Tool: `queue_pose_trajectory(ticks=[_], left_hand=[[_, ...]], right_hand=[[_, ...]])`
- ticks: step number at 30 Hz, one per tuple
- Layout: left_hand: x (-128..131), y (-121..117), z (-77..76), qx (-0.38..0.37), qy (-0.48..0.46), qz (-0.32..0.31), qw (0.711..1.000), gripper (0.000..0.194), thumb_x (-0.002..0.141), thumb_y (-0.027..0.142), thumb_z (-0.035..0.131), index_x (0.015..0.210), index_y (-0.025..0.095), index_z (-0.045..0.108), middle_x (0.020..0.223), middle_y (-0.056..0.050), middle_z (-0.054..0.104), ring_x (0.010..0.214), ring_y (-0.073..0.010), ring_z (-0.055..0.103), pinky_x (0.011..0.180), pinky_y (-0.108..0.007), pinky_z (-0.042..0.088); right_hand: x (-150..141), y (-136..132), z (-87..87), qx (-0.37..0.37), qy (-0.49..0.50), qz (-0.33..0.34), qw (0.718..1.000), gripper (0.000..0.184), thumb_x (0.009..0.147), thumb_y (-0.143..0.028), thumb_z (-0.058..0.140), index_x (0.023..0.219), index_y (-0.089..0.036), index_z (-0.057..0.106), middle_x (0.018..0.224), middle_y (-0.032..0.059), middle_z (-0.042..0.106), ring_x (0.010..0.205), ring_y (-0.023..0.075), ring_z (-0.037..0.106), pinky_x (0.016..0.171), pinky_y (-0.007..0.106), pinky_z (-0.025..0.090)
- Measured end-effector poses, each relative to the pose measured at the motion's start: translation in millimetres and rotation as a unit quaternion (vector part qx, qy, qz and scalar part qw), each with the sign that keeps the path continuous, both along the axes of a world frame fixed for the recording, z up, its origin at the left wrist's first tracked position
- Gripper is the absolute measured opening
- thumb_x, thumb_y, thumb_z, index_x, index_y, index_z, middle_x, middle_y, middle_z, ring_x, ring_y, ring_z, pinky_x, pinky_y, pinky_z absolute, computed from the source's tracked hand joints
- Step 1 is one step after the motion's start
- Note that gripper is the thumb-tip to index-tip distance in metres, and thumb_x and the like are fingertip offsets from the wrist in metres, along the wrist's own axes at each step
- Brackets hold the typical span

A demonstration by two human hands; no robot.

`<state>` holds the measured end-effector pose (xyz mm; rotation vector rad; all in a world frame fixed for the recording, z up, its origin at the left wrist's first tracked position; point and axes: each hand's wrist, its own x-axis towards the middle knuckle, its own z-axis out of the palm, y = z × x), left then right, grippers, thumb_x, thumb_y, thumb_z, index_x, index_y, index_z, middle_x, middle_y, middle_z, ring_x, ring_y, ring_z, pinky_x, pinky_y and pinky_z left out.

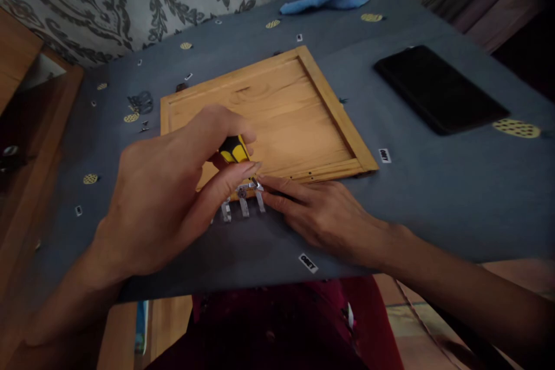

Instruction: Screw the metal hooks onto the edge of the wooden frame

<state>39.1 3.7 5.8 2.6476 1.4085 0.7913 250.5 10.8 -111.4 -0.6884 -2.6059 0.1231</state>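
it looks like a room in a home. beyond the fingers (291, 188) rises a patterned covering (173, 0) of grey leafy scrolls; beneath them, the table (433, 196) wears a grey-blue print of yellow pineapples. wooden furniture (71, 98) stands off to their left, and a tiled floor (414, 329) shows below, to their right.

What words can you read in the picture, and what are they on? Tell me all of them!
"OBEY": on a small label on the blue-grey tablecloth, near its front edge.
"OBEY", a bit blurred: on another label on the cloth, beside the wooden panel.
Too small or blurred to read: the other little labels on the cloth.
No writing can be made out on the yellow-and-black handle.
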Motion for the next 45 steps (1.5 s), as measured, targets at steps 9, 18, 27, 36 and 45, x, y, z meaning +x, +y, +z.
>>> queue_pose_trajectory(ticks=[9, 18, 27, 36, 45], left_hand=[[12.7, -0.8, -8.6, -0.201, -0.245, -0.06, 0.946, 0.007, 0.095, 0.02, 0.051, 0.099, 0.023, 0.056, 0.093, -0.002, 0.063, 0.091, -0.0186, 0.063, 0.083, -0.034, 0.055], [33.6, 13.1, -18.2, -0.315, -0.396, -0.064, 0.86, 0.027, 0.094, 0.037, 0.054, 0.071, 0.023, 0.051, 0.068, 0.0, 0.04, 0.059, -0.0132, 0.041, 0.059, -0.031, 0.046], [41.8, 21.2, -22.4, -0.257, -0.383, -0.068, 0.884, 0.044, 0.096, 0.038, 0.05, 0.059, 0.022, 0.032, 0.056, 0.002, 0.025, 0.046, -0.011, 0.033, 0.042, -0.031, 0.033], [40.6, 23.6, -21.3, -0.305, -0.393, -0.09, 0.863, 0.042, 0.094, 0.039, 0.051, 0.058, 0.024, 0.035, 0.054, 0.003, 0.025, 0.05, -0.0144, 0.032, 0.05, -0.033, 0.034], [6.4, 17.2, -3.7, -0.223, -0.197, -0.146, 0.943, 0.011, 0.093, 0.022, 0.053, 0.104, 0.022, 0.058, 0.091, -0.003, 0.064, 0.082, -0.0184, 0.063, 0.068, -0.031, 0.055]], right_hand=[[-0.8, 0.4, 1.4, 0.017, 0.015, 0.001, 1.0, 0.037, 0.091, -0.008, 0.041, 0.119, -0.014, 0.065, 0.129, 0.0123, 0.065, 0.085, 0.0216, 0.071, 0.06, 0.034, 0.056], [-0.3, 1.0, -0.2, 0.004, 0.012, 0.006, 1.0, 0.037, 0.092, -0.008, 0.04, 0.121, -0.013, 0.063, 0.127, 0.0128, 0.066, 0.076, 0.0189, 0.069, 0.058, 0.033, 0.054], [0.6, 0.3, -2.2, 0.003, 0.034, 0.014, 0.999, 0.037, 0.091, -0.006, 0.042, 0.122, -0.011, 0.061, 0.13, 0.014, 0.064, 0.091, 0.0244, 0.071, 0.064, 0.036, 0.059], [-0.4, 1.6, -1.2, -0.001, 0.024, 0.01, 1.0, 0.038, 0.09, -0.006, 0.043, 0.121, -0.013, 0.063, 0.125, 0.0138, 0.066, 0.081, 0.0204, 0.071, 0.063, 0.033, 0.057], [1.6, 0.7, -3.4, 0.01, -0.006, 0.0, 1.0, 0.045, 0.09, -0.008, 0.042, 0.132, -0.014, 0.058, 0.132, 0.0136, 0.063, 0.089, 0.0215, 0.07, 0.062, 0.032, 0.057]])
